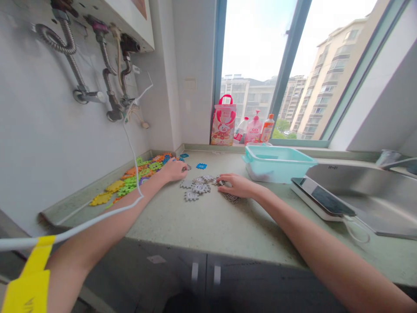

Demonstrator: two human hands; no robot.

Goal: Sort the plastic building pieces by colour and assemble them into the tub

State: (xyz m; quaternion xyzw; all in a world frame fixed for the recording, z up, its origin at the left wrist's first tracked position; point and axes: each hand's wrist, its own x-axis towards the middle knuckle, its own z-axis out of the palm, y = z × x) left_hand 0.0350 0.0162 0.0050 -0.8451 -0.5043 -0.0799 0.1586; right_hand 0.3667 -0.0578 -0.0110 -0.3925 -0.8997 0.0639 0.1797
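Yellow tape (31, 278) wraps the left forearm closest to the lens, with a white cable (97, 215) trailing across it toward the wall. Both arms stretch out over the speckled countertop (208, 221). The left hand (174, 170) lies palm down at about eleven o'clock, fingers curled onto a piece at the edge of the coloured interlocking tiles (137, 178); whether it pinches one cannot be told. The right hand (237, 186) rests flat at twelve o'clock, fingertips on the grey gear-edged tiles (197, 188), seemingly pressing rather than gripping. Judging from this, sorting goes best by sliding one tile at a time, keeping grey apart from colours. At one o'clock sits a teal basin (276, 163); at two o'clock, a phone (325, 201) beside the sink (374, 195).
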